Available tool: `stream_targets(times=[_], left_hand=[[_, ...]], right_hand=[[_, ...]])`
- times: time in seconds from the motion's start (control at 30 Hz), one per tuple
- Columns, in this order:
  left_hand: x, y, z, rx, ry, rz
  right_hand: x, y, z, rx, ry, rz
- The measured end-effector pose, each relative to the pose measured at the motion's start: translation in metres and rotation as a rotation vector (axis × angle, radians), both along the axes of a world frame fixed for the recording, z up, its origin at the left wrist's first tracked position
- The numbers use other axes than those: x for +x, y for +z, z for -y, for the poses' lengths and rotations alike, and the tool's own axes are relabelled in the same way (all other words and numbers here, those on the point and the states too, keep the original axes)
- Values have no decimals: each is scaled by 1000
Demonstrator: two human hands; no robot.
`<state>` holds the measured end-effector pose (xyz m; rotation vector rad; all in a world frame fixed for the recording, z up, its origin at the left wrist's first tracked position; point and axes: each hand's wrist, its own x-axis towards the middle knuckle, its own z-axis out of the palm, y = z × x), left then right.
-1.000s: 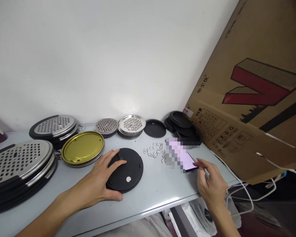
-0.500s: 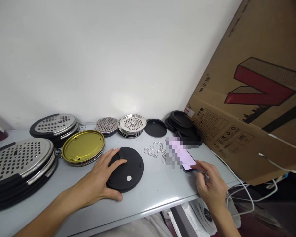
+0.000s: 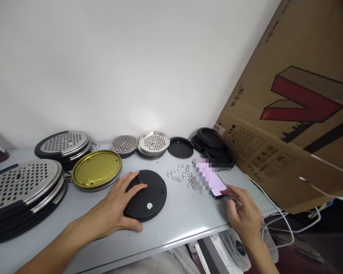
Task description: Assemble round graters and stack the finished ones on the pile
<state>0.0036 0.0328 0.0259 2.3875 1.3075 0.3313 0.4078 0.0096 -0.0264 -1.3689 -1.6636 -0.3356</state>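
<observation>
My left hand (image 3: 124,199) rests on the left side of a round black plastic disc (image 3: 150,190). Its fingers are spread over the top and the thumb lies by the near rim. The disc has a small white round spot and lies flat on the table. My right hand (image 3: 244,209) reaches to the near end of a phone (image 3: 217,186). A fingertip touches its lit pinkish screen, while the thumb stays apart from it. Part of the phone is blurred out. Between disc and phone lie several small metal rings and clips (image 3: 180,176).
Stacked round graters (image 3: 23,182) with black rims stand at left, beside gold-coloured metal discs (image 3: 97,169). Perforated steel discs (image 3: 153,142) and black discs (image 3: 210,139) line the wall. A large cardboard box (image 3: 288,114) leans at right, with white cables (image 3: 288,228) near the table edge.
The phone has shifted very slightly, its near end a little to the left. Both hands keep nearly the same place, and the black disc has not moved.
</observation>
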Motion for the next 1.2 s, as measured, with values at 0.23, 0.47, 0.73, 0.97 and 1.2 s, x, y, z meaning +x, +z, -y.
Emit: stream_targets(times=[0.23, 0.47, 0.73, 0.97, 1.2], left_hand=[[0, -1, -1, 11, -1, 12], [1, -2, -1, -2, 2, -15], [0, -4, -3, 10, -8, 3], [-1, -2, -1, 3, -8, 23], [-1, -2, -4, 26, -15, 31]], right_hand=[[-1, -1, 0, -21, -40, -12], [5, -1, -12, -222, -49, 83], [4, -1, -12, -194, -38, 45], [-15, 19, -14, -108, -84, -31], [-118, 89, -64, -469, 451, 138]])
